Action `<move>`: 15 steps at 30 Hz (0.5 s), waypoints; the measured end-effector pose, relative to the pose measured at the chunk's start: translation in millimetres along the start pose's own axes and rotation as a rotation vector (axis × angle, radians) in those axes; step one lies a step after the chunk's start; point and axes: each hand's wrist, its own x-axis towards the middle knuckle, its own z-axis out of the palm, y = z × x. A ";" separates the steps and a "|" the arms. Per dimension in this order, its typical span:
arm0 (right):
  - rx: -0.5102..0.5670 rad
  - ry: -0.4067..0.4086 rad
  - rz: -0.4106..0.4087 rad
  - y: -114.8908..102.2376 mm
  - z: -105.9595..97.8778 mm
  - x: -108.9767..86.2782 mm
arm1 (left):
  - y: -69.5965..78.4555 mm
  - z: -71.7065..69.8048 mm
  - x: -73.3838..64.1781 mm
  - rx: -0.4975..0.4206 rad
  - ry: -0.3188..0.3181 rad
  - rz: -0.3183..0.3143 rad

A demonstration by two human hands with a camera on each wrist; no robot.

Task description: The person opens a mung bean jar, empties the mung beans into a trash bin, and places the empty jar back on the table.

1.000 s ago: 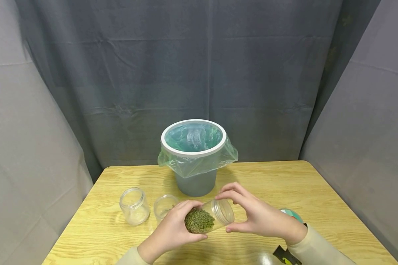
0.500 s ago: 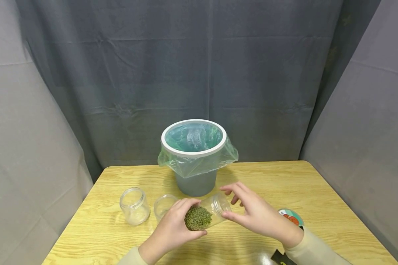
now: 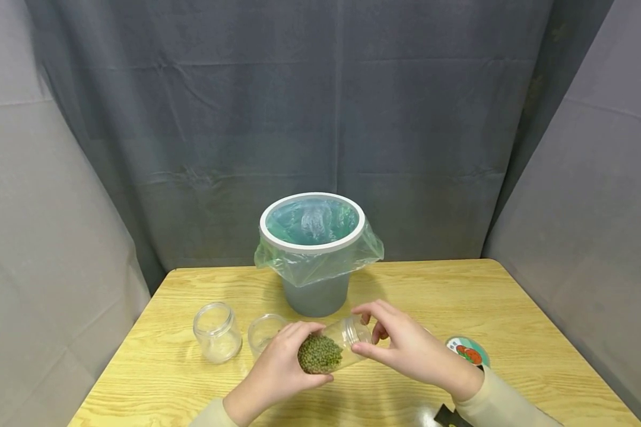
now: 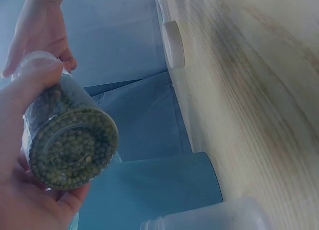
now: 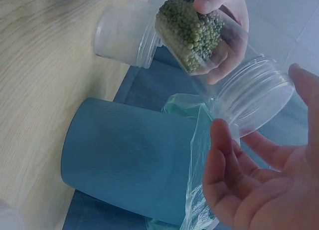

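My left hand (image 3: 283, 362) grips a clear screw-top jar (image 3: 347, 335) around its base, holding it tilted on its side above the table. Small green beans (image 3: 319, 354), like mung beans, are heaped at the jar's bottom end; its mouth is uncovered and points right. My right hand (image 3: 400, 341) has its thumb and curled fingers at either side of the threaded mouth. In the right wrist view, the thumb tip and index fingertip (image 5: 220, 130) are right at the rim. The left wrist view shows the beans through the jar's round base (image 4: 75, 147).
Two more clear containers, an uncovered jar (image 3: 216, 341) and a partly hidden one (image 3: 262, 332), stand to the left. Behind them is a grey bin (image 3: 315, 296) with a green liner. A round lid with a tomato picture (image 3: 469, 351) lies right, near a black object (image 3: 448, 417).
My right hand let its fingers off the jar's mouth, then brought them back to the rim. The jar's mouth end shifted slightly left. More of the lid shows now.
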 end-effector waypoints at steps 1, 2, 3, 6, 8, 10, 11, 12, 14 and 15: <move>0.005 -0.002 -0.002 0.3 -0.1 0.0 | -0.1 -0.3 0.2 -0.005 -0.005 -0.005; 0.007 -0.004 -0.008 0.8 -0.1 0.0 | -0.1 -0.8 0.3 -0.011 -0.010 -0.011; 0.007 -0.003 -0.016 1.2 -0.3 0.0 | -0.1 -1.2 0.4 -0.016 -0.016 -0.016; -0.006 0.000 -0.065 2.8 -1.1 0.2 | -0.7 -2.6 1.1 -0.031 -0.027 -0.025; -0.025 0.006 -0.115 3.8 -1.9 0.4 | -1.6 -3.2 1.4 -0.041 -0.034 -0.030; -0.048 0.011 -0.170 4.5 -2.8 0.6 | -2.9 -3.6 1.8 -0.050 -0.039 -0.030; -0.059 0.014 -0.202 4.9 -3.2 0.6 | -3.6 -3.7 2.0 -0.053 -0.042 -0.029; -0.067 0.017 -0.230 5.3 -3.8 0.7 | -4.2 -4.0 2.0 -0.057 -0.046 -0.029; -0.081 0.024 -0.288 6.1 -4.8 0.8 | -5.2 -4.7 2.3 -0.070 -0.056 -0.031; -0.086 0.026 -0.319 6.5 -5.5 0.8 | -5.4 -5.2 2.5 -0.076 -0.062 -0.031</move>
